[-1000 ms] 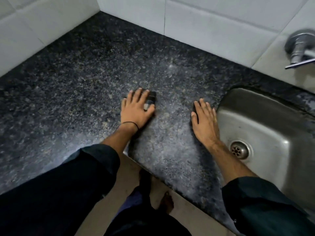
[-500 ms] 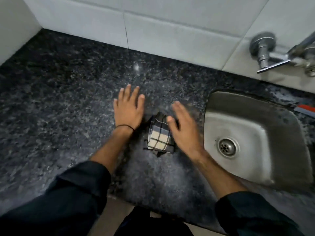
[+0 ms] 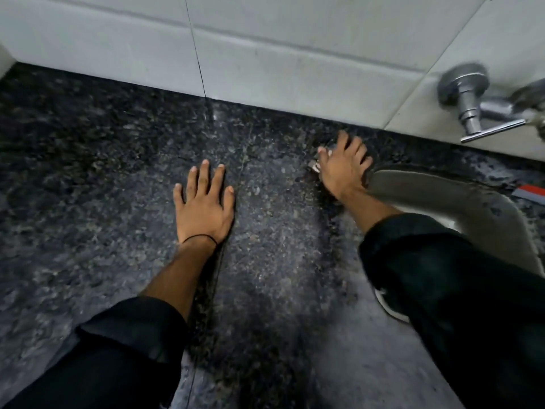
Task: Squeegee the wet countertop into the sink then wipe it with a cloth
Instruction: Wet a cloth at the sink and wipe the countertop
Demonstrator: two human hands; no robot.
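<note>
the cloth [image 3: 315, 166] lies on the counter [image 3: 118, 202] by the back left corner of the sink [image 3: 442, 188], almost all hidden under the right hand [image 3: 343, 169]; only a pale edge shows by the thumb. that hand's fingers are spread and seem to press flat on it, not clench. the left hand [image 3: 203, 211] lies flat on the counter, well apart, fingers straight, holding nothing. a tap [image 3: 469, 107] juts from the tiles [image 3: 265, 54] above the sink; a red strip [image 3: 530, 192] lies beyond the sink.

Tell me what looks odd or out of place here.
Nothing stands out. The left hand lies flat on the countertop; the right hand presses a mostly hidden cloth beside the sink. No spill or damage shows.
</note>
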